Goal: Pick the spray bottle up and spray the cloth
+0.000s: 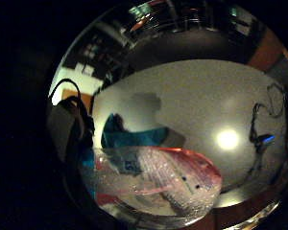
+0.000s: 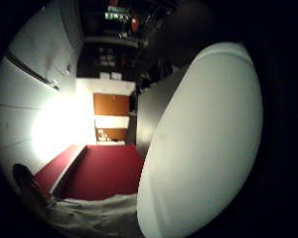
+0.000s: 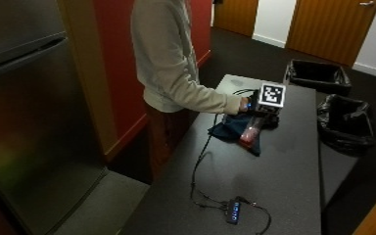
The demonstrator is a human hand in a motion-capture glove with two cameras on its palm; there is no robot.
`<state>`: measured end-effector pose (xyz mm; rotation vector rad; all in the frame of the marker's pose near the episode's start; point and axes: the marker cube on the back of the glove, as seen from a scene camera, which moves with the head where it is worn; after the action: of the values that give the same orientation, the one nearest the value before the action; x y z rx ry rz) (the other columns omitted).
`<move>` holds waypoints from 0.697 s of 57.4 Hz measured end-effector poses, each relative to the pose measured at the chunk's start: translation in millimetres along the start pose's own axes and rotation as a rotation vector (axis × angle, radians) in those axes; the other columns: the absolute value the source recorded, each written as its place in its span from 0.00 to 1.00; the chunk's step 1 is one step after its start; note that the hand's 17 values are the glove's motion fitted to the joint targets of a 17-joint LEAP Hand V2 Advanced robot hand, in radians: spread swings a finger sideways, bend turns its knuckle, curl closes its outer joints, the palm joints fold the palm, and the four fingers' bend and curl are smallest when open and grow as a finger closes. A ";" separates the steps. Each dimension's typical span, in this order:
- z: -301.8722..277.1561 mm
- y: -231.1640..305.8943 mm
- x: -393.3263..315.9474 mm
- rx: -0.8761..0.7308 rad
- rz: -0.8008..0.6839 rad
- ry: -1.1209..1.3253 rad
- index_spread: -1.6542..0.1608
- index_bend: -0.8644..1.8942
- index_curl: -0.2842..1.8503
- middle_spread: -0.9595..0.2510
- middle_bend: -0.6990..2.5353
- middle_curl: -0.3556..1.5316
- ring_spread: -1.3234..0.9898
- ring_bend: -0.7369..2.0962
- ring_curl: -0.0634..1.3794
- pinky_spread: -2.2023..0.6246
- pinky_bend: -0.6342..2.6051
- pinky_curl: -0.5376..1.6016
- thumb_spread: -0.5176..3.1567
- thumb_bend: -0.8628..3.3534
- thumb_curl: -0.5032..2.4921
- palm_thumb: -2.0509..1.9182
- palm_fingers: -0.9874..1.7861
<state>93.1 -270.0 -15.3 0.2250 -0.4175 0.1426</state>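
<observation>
Right hand [image 3: 261, 113], fingers wrapped around the spray bottle [image 3: 249, 132], tilts its long axis toward seven o'clock, down onto the cloth [image 3: 230, 129] beneath.

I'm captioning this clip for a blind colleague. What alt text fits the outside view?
A person in a light sweater stands at a dark table, the black-gloved right hand holding a clear spray bottle with a red base tilted over a crumpled dark blue cloth. Two black-lined bins stand beyond the table.
</observation>
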 end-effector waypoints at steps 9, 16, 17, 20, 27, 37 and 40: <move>-3.5 12.3 -51.3 -0.239 -0.112 0.285 0.78 0.43 0.37 0.65 0.39 0.47 0.48 0.48 0.37 0.69 0.30 0.43 0.17 0.20 0.41 0.78 0.85; -5.1 17.7 -83.5 -0.341 -0.158 0.505 0.78 0.43 0.37 0.65 0.39 0.47 0.48 0.48 0.37 0.69 0.30 0.43 0.16 0.20 0.41 0.78 0.85; -4.1 18.5 -88.1 -0.353 -0.163 0.532 0.78 0.43 0.37 0.65 0.39 0.47 0.48 0.48 0.37 0.69 0.30 0.43 0.16 0.20 0.41 0.77 0.85; -0.8 21.0 -99.1 -0.383 -0.172 0.601 0.78 0.43 0.38 0.65 0.40 0.47 0.48 0.48 0.37 0.68 0.30 0.43 0.16 0.20 0.41 0.78 0.85; 9.1 30.8 -118.4 -0.441 -0.174 0.749 0.78 0.43 0.38 0.65 0.40 0.47 0.48 0.48 0.37 0.68 0.31 0.43 0.16 0.20 0.42 0.78 0.85; 32.5 47.6 -131.4 -0.465 -0.159 0.877 0.78 0.43 0.38 0.65 0.40 0.47 0.48 0.48 0.38 0.68 0.31 0.43 0.15 0.20 0.42 0.78 0.85; 38.5 53.3 -129.0 -0.477 -0.162 0.918 0.78 0.43 0.39 0.65 0.40 0.47 0.48 0.48 0.38 0.68 0.31 0.43 0.15 0.20 0.42 0.77 0.85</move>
<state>-48.2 -239.7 -24.9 -0.2819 0.4831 -0.0241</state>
